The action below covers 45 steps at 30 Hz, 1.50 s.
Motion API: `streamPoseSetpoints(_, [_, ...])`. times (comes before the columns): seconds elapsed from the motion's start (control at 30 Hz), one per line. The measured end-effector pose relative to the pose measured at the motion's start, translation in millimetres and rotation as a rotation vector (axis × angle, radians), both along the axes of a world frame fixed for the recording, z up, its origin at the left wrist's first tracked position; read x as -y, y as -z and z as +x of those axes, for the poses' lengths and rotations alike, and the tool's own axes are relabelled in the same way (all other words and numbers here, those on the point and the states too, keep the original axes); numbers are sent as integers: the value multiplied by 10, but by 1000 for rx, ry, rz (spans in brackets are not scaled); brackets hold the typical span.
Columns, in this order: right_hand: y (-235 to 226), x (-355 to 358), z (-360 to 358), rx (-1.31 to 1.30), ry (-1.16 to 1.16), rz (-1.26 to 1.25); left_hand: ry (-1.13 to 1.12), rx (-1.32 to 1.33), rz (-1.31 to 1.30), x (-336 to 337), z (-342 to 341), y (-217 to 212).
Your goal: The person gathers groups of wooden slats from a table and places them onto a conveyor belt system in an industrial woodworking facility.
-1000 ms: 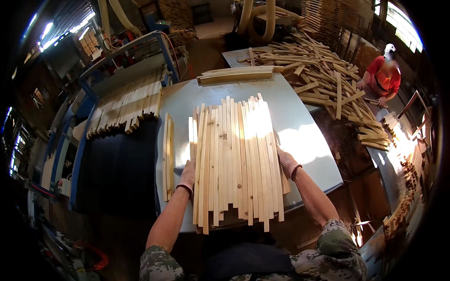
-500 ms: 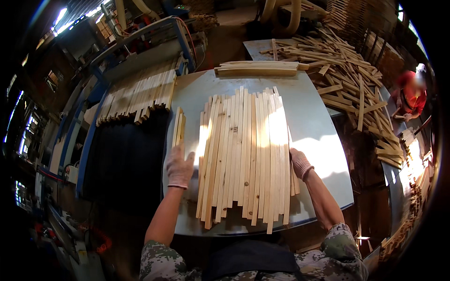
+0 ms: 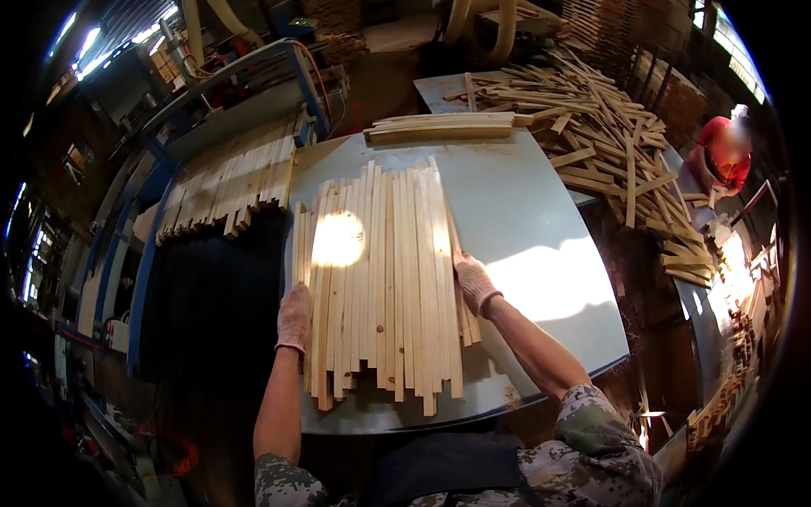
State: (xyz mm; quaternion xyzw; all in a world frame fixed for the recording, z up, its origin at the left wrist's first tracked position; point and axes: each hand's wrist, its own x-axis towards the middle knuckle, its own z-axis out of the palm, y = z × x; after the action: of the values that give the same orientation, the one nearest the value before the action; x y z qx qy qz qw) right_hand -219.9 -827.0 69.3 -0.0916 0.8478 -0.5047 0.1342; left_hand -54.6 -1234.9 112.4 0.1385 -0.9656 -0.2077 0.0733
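A row of long, pale wooden strips (image 3: 384, 279) lies side by side on the grey-blue tabletop (image 3: 524, 203), their near ends uneven. My left hand (image 3: 294, 317), in a light knitted glove, presses against the row's left side, with its fingers partly hidden by the wood. On the opposite side my gloved right hand (image 3: 475, 279) grips the edge of the row. A few strips (image 3: 460, 313) beneath that hand sit lower and stick out to the right. Together the hands hold the row from both sides.
At the table's far edge lies a small stack of strips (image 3: 443, 127). A blue-framed machine (image 3: 308, 89) with a row of strips (image 3: 228, 182) stands to the left. Loose wooden pieces (image 3: 591, 127) are heaped at the right. A person in red (image 3: 722, 156) is beyond them.
The row of strips has slid left across the table, meeting the short strips that lay apart there. My right hand has moved left with it; my left hand has closed against its left side.
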Motion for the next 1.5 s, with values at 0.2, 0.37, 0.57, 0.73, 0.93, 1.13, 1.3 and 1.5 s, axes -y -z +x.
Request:
streamPoseSetpoints(0.2, [-864, 26, 64, -112, -371, 806, -303, -57, 502, -46, -5, 22])
streamPoseSetpoints(0.37, [-597, -112, 293, -310, -196, 756, -107, -26, 269, 132, -95, 225])
streamPoseSetpoints(0.57, [-854, -52, 447, -272, -124, 631, -118, -9, 251, 109, -45, 174])
streamPoseSetpoints(0.73, [-471, -116, 357, -260, 55, 488, 45, 14, -306, -81, -87, 76])
streamPoseSetpoints(0.93, [-440, -101, 341, -173, 110, 267, 137, -222, -347, 153, -99, 373])
streamPoseSetpoints(1.13, [-317, -245, 160, -391, -100, 279, 123, -108, -310, 30, -63, 247])
streamPoseSetpoints(1.3, [20, -213, -338, -306, 155, 25, 9, -9, -37, 63, -43, 374])
streamPoseSetpoints(1.5, [-83, -193, -705, -459, 128, 232, -120, -22, 306, 110, -135, 478])
